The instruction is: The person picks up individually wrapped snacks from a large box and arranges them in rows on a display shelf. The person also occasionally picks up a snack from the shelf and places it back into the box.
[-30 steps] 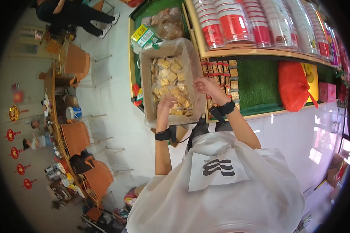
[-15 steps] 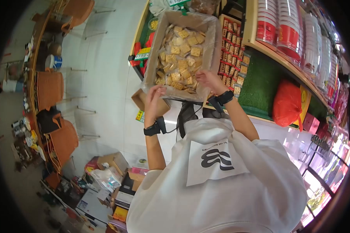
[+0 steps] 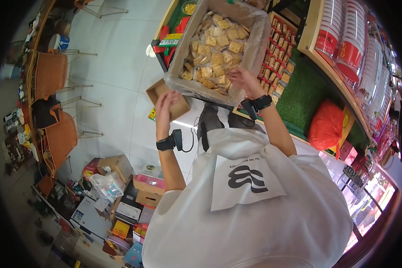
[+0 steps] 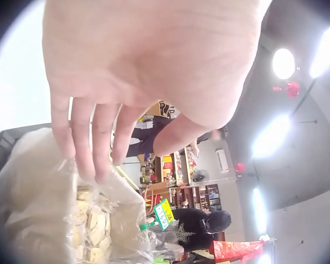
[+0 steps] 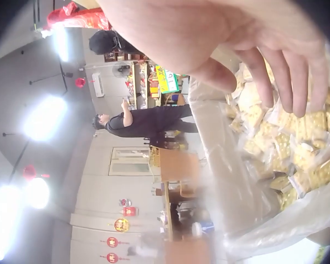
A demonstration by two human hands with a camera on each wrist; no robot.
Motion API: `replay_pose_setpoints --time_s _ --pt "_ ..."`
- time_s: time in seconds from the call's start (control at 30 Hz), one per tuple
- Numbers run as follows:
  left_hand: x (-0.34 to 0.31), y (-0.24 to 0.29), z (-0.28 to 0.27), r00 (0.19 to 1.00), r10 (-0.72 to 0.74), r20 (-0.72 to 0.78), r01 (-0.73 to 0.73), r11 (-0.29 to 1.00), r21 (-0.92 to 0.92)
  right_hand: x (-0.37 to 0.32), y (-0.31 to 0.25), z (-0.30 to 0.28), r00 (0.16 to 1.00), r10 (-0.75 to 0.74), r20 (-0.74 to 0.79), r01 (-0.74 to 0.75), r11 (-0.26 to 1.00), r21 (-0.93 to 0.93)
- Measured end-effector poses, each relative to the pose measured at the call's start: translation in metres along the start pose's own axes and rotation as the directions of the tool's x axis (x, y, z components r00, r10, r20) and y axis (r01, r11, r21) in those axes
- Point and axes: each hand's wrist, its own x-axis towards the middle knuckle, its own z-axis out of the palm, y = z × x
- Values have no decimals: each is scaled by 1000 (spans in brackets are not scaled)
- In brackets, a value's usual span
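A cardboard box lined with clear plastic [image 3: 177, 67] holds many individually wrapped square crackers [image 3: 219, 58]. My left hand [image 3: 166, 105] is outside the box, off its near left corner, and overlaps a small brown carton [image 3: 183, 107] in the head view. Its fingers are extended and hold nothing, as the left wrist view also shows. Over the near right part of the box is my right hand [image 3: 245, 81], fingers loosely bent above the wrapped crackers [image 5: 286, 143]. Nothing shows between those fingers.
Rows of small red-and-tan packets [image 3: 274, 53] lie right of the box on a green-covered display. Beyond them are a red plastic bag [image 3: 327, 125] and a shelf of stacked tubs [image 3: 330, 35]. Orange chairs [image 3: 60, 138] stand left. Assorted boxes [image 3: 120, 196] lie behind at lower left.
My left hand has left the crackers and moved out past the box's near left corner. My right hand shifted from the right rim to over the crackers. The head view has turned.
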Motion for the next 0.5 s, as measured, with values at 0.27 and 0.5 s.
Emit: replay_pose_setpoints --time_s 0.27,0.5 --pt "56 36 42 991 3 137 -17 995 100 -11 -8 3 1000 -5 -19 6 997 75" --pt "138 29 77 954 -170 246 116 969 216 10 -1 -3 996 90 11 -90 982 168"
